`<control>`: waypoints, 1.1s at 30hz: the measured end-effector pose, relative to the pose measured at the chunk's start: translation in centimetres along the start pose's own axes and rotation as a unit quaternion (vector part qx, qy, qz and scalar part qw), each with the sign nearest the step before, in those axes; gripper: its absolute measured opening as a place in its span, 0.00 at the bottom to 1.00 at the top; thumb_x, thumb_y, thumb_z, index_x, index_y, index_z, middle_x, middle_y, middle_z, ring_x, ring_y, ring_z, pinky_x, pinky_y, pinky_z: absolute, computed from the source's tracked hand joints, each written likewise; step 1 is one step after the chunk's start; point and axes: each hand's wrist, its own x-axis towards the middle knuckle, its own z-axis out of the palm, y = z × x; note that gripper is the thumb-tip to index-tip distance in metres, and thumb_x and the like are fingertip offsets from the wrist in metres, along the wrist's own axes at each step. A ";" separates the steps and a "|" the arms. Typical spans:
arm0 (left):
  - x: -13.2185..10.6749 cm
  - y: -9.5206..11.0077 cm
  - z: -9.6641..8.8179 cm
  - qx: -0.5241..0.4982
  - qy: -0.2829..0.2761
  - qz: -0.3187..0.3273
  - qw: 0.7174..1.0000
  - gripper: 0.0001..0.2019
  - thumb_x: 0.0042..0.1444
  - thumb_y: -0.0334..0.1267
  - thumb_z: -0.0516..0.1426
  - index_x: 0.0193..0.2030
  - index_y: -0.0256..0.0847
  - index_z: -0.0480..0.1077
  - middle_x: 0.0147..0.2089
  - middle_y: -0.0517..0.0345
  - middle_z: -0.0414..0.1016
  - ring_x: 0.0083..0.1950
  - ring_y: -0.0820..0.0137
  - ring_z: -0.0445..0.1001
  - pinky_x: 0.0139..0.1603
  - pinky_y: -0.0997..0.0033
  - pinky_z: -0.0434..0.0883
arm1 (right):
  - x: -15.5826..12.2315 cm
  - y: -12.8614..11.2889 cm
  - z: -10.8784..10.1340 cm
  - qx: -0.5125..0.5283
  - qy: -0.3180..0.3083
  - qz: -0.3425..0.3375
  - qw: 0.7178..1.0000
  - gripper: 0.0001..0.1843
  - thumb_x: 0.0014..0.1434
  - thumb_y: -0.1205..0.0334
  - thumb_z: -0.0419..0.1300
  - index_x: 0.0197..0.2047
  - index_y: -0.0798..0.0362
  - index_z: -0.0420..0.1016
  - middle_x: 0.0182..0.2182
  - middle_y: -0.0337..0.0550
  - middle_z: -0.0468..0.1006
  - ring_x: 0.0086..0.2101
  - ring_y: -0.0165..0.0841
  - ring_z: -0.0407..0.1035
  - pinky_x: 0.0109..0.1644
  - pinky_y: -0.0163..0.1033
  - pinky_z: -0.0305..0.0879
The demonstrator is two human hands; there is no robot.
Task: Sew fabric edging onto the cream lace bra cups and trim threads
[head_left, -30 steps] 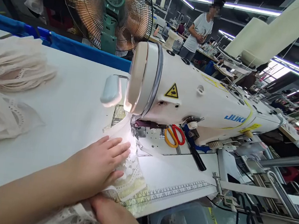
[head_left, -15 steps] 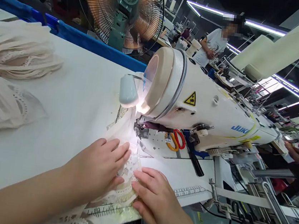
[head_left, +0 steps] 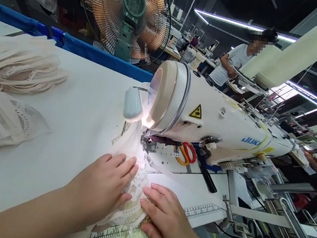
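A strip of cream lace fabric (head_left: 137,185) runs from the table's near edge up under the presser foot (head_left: 145,140) of a white sewing machine (head_left: 205,113). My left hand (head_left: 108,184) lies on the fabric just in front of the foot, its fingers stretched forward. On the right edge of the lace rests my right hand (head_left: 162,213), fingers extended and slightly apart. A narrow pale tape (head_left: 153,165) also leads toward the foot from the right. The lit lamp (head_left: 133,104) shines on the needle area, which is partly hidden.
Piles of cream lace pieces (head_left: 16,64) lie on the left of the table. Scissors with red and orange handles (head_left: 187,153) and a black-handled tool (head_left: 208,180) lie right of the needle. A fan (head_left: 130,16) stands behind the blue edge. A person (head_left: 233,62) stands beyond.
The camera view has shifted slightly, so the machine sits lower in the picture. Both hands stay on the lace with little movement. The person in the background has moved an arm.
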 end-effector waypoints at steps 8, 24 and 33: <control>0.1 0.0 0.0 -0.006 0.003 -0.009 1.000 0.19 0.62 0.46 0.58 0.56 0.39 0.74 0.58 0.53 0.76 0.52 0.59 0.72 0.45 0.59 0.67 | -0.3 0.3 0.3 0.016 0.044 -0.014 0.999 0.20 0.66 0.55 0.54 0.56 0.56 0.67 0.55 0.55 0.75 0.57 0.42 0.67 0.57 0.48 0.70; 0.8 -1.2 1.8 0.002 0.035 -0.006 0.999 0.19 0.63 0.46 0.56 0.57 0.41 0.72 0.59 0.51 0.75 0.53 0.56 0.72 0.46 0.58 0.67 | -0.7 0.5 0.4 -0.007 0.023 -0.002 1.000 0.27 0.66 0.50 0.55 0.63 0.56 0.63 0.58 0.52 0.73 0.60 0.41 0.65 0.59 0.46 0.69; 1.4 -2.4 0.8 0.000 0.017 0.001 1.000 0.19 0.64 0.43 0.54 0.58 0.39 0.71 0.60 0.51 0.74 0.55 0.57 0.71 0.48 0.59 0.67 | -0.2 0.4 -0.1 0.002 0.022 -0.001 1.000 0.27 0.68 0.49 0.51 0.63 0.57 0.62 0.58 0.53 0.73 0.58 0.40 0.66 0.60 0.44 0.68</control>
